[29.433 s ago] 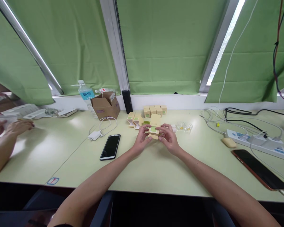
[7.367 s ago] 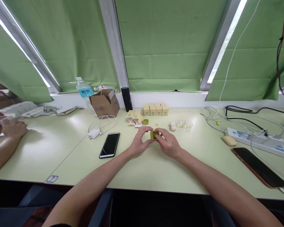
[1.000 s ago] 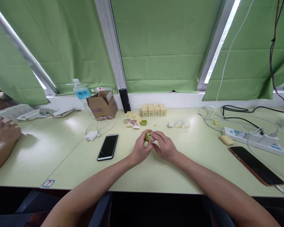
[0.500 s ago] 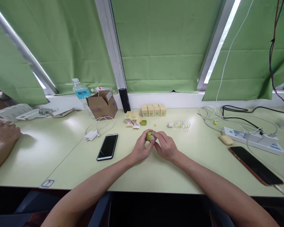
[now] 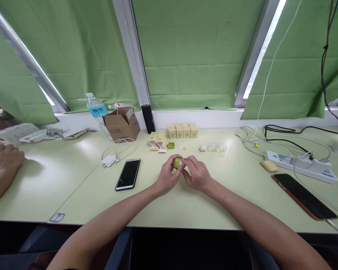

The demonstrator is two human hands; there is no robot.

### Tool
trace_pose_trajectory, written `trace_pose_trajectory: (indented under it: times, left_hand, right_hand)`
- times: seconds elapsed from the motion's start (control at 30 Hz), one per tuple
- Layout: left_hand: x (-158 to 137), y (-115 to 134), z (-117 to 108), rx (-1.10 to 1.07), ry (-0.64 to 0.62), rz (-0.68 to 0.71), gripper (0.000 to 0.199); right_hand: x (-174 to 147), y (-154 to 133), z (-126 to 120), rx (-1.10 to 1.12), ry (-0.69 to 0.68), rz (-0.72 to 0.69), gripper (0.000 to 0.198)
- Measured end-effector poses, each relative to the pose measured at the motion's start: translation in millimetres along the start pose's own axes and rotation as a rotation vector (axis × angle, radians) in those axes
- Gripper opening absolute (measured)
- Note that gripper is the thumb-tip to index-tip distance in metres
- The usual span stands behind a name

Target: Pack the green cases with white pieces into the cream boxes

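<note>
Close to the middle of the table, a small rounded green case (image 5: 176, 162) sits between my hands. My left hand (image 5: 169, 175) is closed around its left side with thumb and fingers. From the right, the fingertips of my right hand (image 5: 196, 173) pinch at a whitish part on the case's right side; fingers hide most of it. Just beyond lie a small green tray-like piece (image 5: 171, 145) and a tiny yellowish bit (image 5: 184, 148). A white cylinder (image 5: 203, 148) and clear cups (image 5: 217, 148) with yellow bits inside stand farther right.
Several small cream boxes (image 5: 183, 131) line the back, beside opened boxes (image 5: 158, 141). A phone (image 5: 127, 174) lies left, another phone (image 5: 304, 196) right by a power strip (image 5: 301, 167). A cardboard box (image 5: 121, 125) and bottle (image 5: 97, 111) stand back left. Another person's hand (image 5: 8, 155) rests far left.
The green case has turned slightly in my fingers, and less of its whitish part shows. My hands stay in nearly the same place.
</note>
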State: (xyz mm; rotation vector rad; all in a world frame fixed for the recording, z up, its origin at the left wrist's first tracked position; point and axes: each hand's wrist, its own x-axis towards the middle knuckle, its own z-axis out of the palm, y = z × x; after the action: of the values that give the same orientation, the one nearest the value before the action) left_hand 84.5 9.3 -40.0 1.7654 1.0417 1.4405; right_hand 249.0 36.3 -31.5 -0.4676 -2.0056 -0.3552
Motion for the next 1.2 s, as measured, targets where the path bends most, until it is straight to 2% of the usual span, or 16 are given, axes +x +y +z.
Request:
trace_pose_trajectory:
  times: [0.27, 0.43, 0.57, 0.8, 0.97, 1.1, 1.2]
  left_hand:
    - [4.7, 5.7, -0.9, -0.229, -0.072, -0.094, 0.051]
    - [7.4, 10.7, -3.8, -0.299, -0.073, -0.111, 0.054]
    - [5.8, 9.9, -1.3, -0.284, -0.074, -0.114, 0.051]
    - [3.7, 2.1, 2.7, -0.171, 0.015, -0.099, 0.043]
    - [3.7, -1.9, 3.6, -0.134, 0.04, -0.08, 0.039]
    - [3.1, -1.7, 3.0, -0.185, -0.006, -0.054, 0.04]
    - [3.6, -2.0, 2.4, -0.292, -0.07, -0.067, 0.052]
  right_hand:
    - [0.5, 2.4, -0.5, -0.004, -0.005, 0.048, 0.029]
    - [3.6, 0.9, -2.7, 0.02, 0.009, 0.026, 0.025]
    - [0.4, 1.5, -1.4, -0.006, -0.012, 0.009, 0.024]
    - [-5.4, 0.3, 5.7, -0.043, -0.047, 0.027, 0.024]
    - [-6.4, 1.5, 8.5, -0.044, -0.023, -0.001, 0.028]
    - [-9.5, 5.4, 9.7, -0.043, -0.036, 0.011, 0.031]
    - [-11.0, 8.0, 10.1, -0.05, -0.031, 0.035, 0.036]
